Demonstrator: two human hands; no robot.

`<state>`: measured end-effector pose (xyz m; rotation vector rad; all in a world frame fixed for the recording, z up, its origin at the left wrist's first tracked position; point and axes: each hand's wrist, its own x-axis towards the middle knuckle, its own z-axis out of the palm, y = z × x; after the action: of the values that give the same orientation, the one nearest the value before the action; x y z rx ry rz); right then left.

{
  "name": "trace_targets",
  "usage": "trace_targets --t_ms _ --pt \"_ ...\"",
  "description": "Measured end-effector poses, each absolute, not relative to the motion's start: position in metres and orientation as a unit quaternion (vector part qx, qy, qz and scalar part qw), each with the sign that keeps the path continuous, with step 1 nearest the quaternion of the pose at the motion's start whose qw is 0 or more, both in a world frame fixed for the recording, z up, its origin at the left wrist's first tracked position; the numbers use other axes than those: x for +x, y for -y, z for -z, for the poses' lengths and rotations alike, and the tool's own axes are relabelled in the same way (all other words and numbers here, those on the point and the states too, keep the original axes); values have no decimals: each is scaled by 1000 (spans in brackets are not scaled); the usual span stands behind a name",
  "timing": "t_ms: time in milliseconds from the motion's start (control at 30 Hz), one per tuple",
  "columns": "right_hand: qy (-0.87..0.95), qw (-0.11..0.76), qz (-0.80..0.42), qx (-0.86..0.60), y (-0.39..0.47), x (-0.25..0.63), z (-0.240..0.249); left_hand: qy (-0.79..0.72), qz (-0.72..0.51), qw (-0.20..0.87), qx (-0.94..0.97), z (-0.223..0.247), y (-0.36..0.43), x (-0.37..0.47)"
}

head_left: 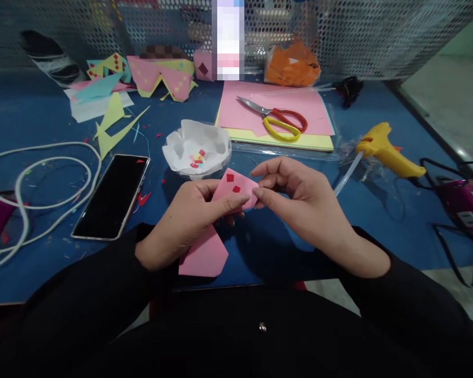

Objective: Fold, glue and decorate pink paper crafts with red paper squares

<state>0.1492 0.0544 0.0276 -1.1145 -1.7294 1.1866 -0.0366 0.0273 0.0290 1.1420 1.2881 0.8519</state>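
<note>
A pink paper mask [204,254] is in my left hand [191,210], with the thumb pressed flat on its upper part and the fingers behind. Two red paper squares stand out on that upper part; its lower lobe hangs over the table's near edge. My right hand [301,197] pinches the mask's right tip between thumb and forefinger; any small piece between them is hidden. Just beyond my hands stands a bowl [216,139] lined with white tissue, holding small coloured paper bits [197,159].
Scissors [278,119] lie on pink and yellow sheets [236,113]. A yellow glue gun [394,152] is at right, a phone [112,197] and white cable [19,184] at left. Paper masks [161,76] stand at the back near a perforated metal panel [173,26].
</note>
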Motion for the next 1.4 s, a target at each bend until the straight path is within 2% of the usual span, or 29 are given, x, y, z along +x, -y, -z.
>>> trace_targets --t_ms 233,433,567,700,1000,1233,1400 --pt "682 365 -458 -438 -54 149 -28 -556 -357 560 500 -28 -26 -36" --pt "645 402 -473 -445 -59 152 -33 -561 -352 557 501 -34 -29 -43" --pt "619 435 -476 -449 -61 153 -34 -597 -335 503 527 -45 -29 -48" --pt "604 414 -527 -430 -60 151 -32 -600 -326 453 574 -50 -28 -50" --pt "594 397 -562 -417 -59 146 -24 -551 -309 472 614 -48 -30 -48" --pt "635 375 -514 -437 -61 149 -28 -555 -298 458 626 -50 -28 -50" --pt "619 422 -508 -426 -64 152 -31 -547 -291 470 629 -48 -28 -50"
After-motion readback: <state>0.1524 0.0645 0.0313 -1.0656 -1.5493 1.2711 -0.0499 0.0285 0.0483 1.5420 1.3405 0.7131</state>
